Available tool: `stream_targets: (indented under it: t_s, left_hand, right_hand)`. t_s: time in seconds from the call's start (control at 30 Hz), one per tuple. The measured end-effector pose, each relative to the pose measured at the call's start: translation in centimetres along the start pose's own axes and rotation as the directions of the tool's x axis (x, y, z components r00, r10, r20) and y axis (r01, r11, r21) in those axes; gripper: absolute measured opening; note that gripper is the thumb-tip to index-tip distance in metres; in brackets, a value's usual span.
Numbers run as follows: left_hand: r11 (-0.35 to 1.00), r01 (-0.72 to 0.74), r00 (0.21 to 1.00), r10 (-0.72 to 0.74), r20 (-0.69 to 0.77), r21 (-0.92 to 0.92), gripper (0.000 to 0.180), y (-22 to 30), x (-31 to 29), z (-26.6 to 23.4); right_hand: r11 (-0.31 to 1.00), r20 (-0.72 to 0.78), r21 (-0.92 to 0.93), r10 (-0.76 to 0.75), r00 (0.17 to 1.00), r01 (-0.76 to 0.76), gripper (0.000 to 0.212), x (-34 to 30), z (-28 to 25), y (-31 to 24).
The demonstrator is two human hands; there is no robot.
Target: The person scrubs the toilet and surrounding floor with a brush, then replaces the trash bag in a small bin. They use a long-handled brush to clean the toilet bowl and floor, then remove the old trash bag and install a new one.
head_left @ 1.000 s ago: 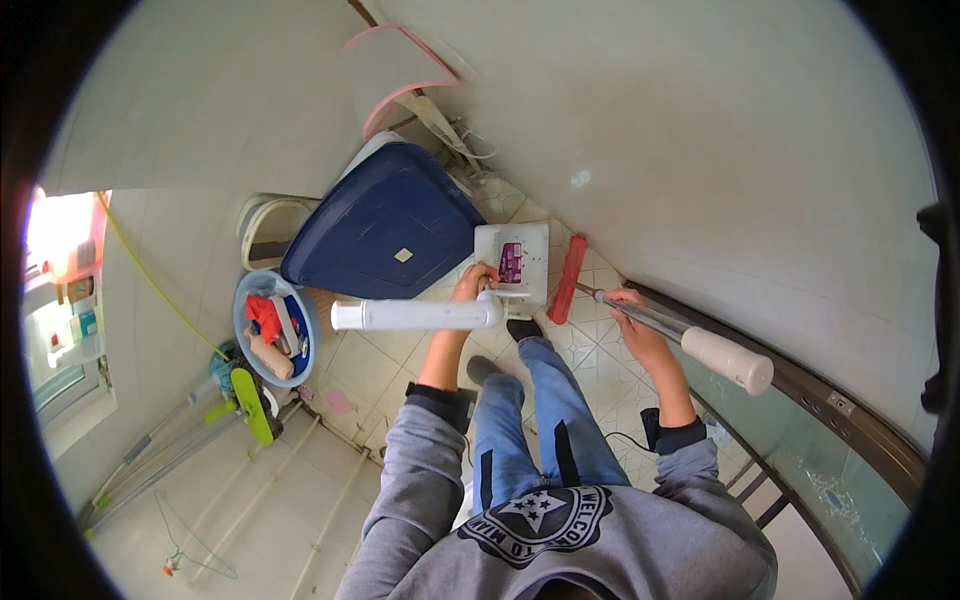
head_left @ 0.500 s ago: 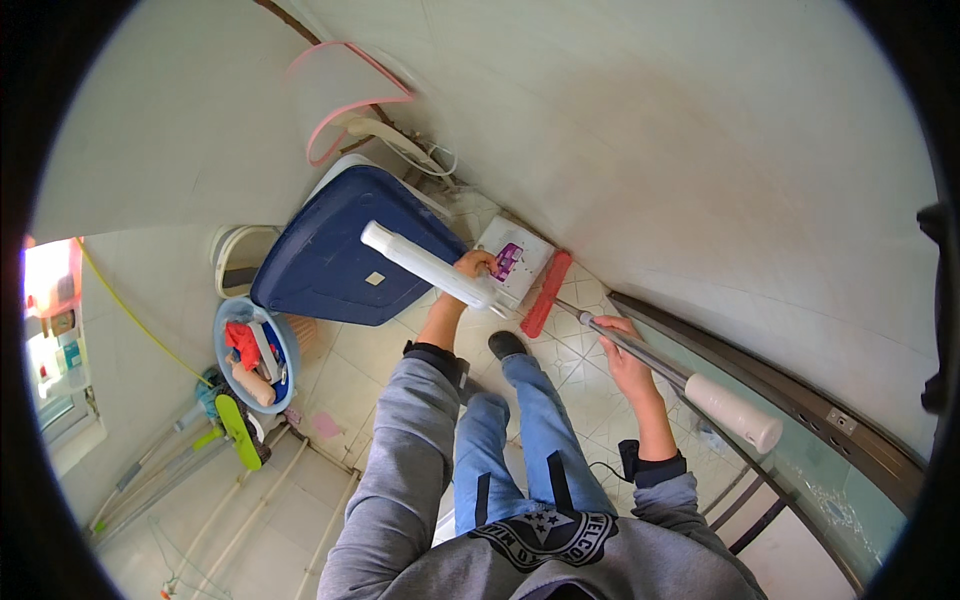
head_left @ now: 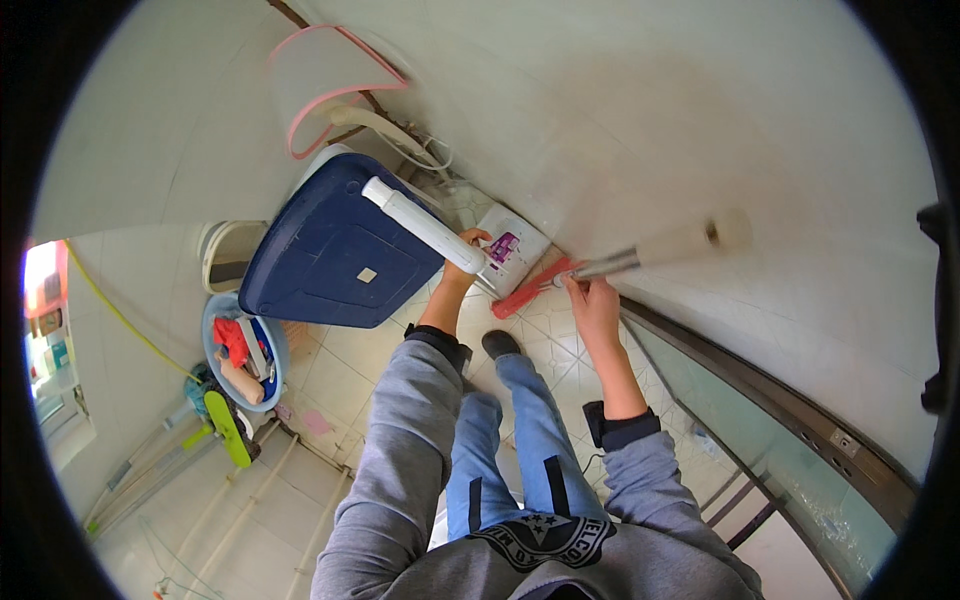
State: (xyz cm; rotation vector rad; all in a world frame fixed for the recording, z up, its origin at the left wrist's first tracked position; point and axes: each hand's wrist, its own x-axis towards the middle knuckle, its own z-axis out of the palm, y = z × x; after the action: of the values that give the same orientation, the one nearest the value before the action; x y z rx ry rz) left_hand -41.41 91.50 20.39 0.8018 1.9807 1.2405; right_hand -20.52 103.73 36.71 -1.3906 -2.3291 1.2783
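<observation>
A long white tube-shaped thing point(head_left: 420, 224) slants across in front of the dark blue lid, with my left hand point(head_left: 470, 242) closed round its lower end. Part of that hand is hidden behind the tube. My right hand point(head_left: 597, 298) grips the grey pole of a mop point(head_left: 610, 266) close above its red head point(head_left: 528, 289). The pole points up to the right, and its pale upper grip is blurred by motion. Beyond my left hand, on the floor by the wall, lies a white box point(head_left: 518, 262) with purple markings.
A large dark blue lid point(head_left: 330, 262) stands at the left, beside a light blue basin point(head_left: 281, 380) of mixed things. Mops with a green head point(head_left: 226, 428) lean lower left. A pink-edged screen point(head_left: 325, 75) is behind. A dark rail point(head_left: 760, 395) over glass runs right.
The mop pole has swung up and away from me to the right, and my right hand has moved forward and left. The red head has turned and shifted left. My left hand stays nearly put.
</observation>
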Motion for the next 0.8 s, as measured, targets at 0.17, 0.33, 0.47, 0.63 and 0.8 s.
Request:
stream_targets:
  t_s: [0.17,0.33,0.47,0.63,0.8]
  left_hand:
    - [0.959,0.284,0.956,-0.281,-0.084,0.019,0.052,0.2,-0.4,-0.6]
    - [0.915,0.291,0.931,-0.338,-0.134,-0.28,0.065,3.3,-3.9,-1.8]
    - [0.835,0.315,0.907,-0.406,-0.117,-0.452,0.067,5.1,-7.6,-2.9]
    - [0.756,0.301,0.877,-0.459,-0.144,-0.581,0.063,7.5,-10.4,-5.1]
    - [0.732,0.252,0.866,-0.463,-0.191,-0.633,0.061,9.1,-14.8,-7.7]
  right_hand:
    - [0.998,0.029,-0.04,-0.044,0.999,0.045,0.022,5.1,2.4,-3.5]
    - [0.968,0.135,-0.114,-0.209,0.969,0.224,0.023,10.5,5.7,-6.1]
    - [0.978,0.212,0.032,-0.209,0.955,0.207,0.026,13.2,8.4,-7.1]
    - [0.969,0.363,0.226,-0.182,0.914,0.104,0.044,14.9,9.4,-5.3]
    - [0.982,0.243,0.094,-0.179,0.953,0.161,0.046,11.4,8.7,0.3]
